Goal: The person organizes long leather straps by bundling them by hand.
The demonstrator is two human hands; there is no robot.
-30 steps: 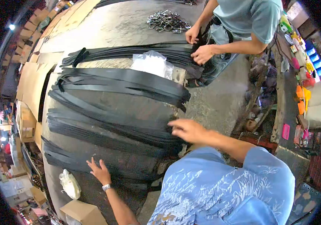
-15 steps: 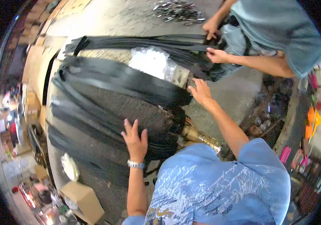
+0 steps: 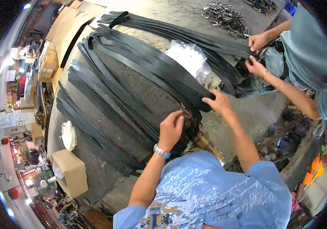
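Long black strips (image 3: 133,72) lie in several bundles across a dark worktable (image 3: 94,168), their ends at the near edge. My left hand (image 3: 171,129), with a watch on the wrist, curls its fingers onto strip ends at the table edge. My right hand (image 3: 219,102) grips the end of the thick bundle beside it. The two hands are about a hand's width apart. My blue patterned shirt fills the bottom of the view.
A co-worker in a grey shirt at the top right has both hands (image 3: 256,53) on the far strip bundle. A clear plastic bag (image 3: 188,57) lies on the strips. Metal buckles (image 3: 226,17) are piled at the back. A cardboard box (image 3: 70,171) and a white bag (image 3: 68,135) sit left.
My left hand has moved right from flat on the strips to the strip ends at the table edge. My right hand has closed on the thick bundle's end. The view has shifted.
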